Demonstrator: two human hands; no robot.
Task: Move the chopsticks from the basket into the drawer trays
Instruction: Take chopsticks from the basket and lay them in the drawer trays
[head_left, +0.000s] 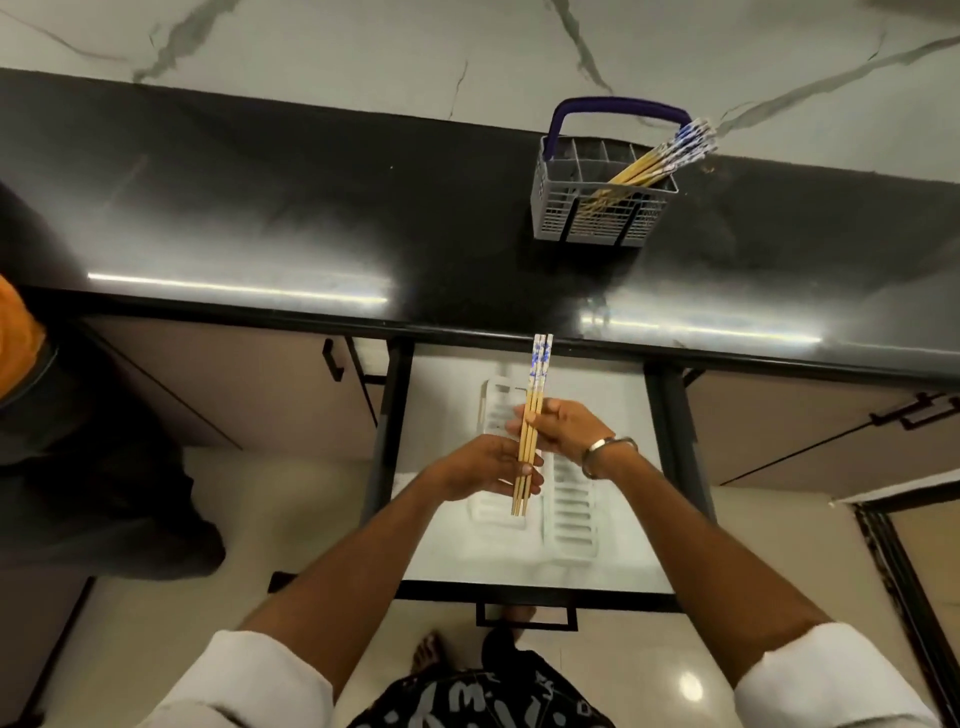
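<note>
both hands met over the open drawer (524, 566), and between them they held a small bundle of chopsticks (531, 421). the left hand (488, 467) was closed on the lower part of the bundle, its fingertips folded across the sticks, while the right hand (563, 423) pinched the same bundle a little higher up, fingers narrow around the shafts. the right wrist wore a metal bangle (602, 452).

the held chopsticks looked like three or four sticks pressed side by side, running lengthwise along the drawer. their lower lengths were plain pale bamboo, yellowish tan, and their upper ends, pointing toward the back of the drawer, were white with a blue pattern. the tips of those patterned ends reached the edge of the black countertop (311, 208) above the drawer.

inside the drawer lay two white trays (571, 519) with ribbed slots, side by side, directly under the hands. the bundle hung above the trays; i could not tell whether its lower ends touched the left one.

beyond the drawer, on the countertop and to its right, stood a grey mesh basket (602, 208) with a blue handle (618, 106). more chopsticks (670, 153) of the same look leaned in the basket's right compartments, their blue-and-white ends sticking out past its rim.
</note>
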